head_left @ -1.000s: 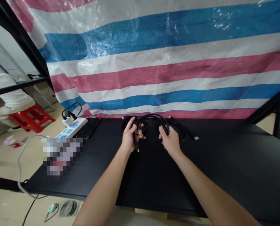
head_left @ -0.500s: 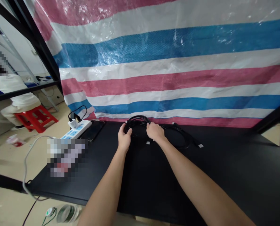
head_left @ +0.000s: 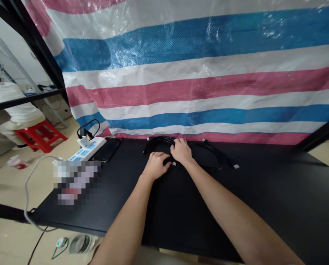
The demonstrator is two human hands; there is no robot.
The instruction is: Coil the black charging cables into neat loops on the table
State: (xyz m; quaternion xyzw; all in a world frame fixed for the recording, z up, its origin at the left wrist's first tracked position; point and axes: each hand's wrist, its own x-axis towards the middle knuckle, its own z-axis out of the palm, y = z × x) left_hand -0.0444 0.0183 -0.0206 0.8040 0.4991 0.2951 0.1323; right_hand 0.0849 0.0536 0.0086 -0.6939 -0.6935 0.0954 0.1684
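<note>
3-color striped tarp (head_left: pixel 194 84) behind black table (head_left: pixel 263 195). On table near tarp, side by side: right cable coil (head_left: pixel 219 156), left cable coil (head_left: pixel 158 138). At left coil: left hand (head_left: pixel 157 165) on near edge, half-curled, thumb apart; right hand (head_left: pixel 182 151) over right side, fingers bent. Can't tell grip on either. Pale cable end (head_left: pixel 174 163) between hands.

I can't make out one readable word or number from here. An item (head_left: pixel 77 182) on the tabletop (head_left: pixel 120 198) is blurred into squares; any print on the power strip (head_left: pixel 86 151) or the pale tip (head_left: pixel 236 166) of a black cable (head_left: pixel 219 154) is too small.
</note>
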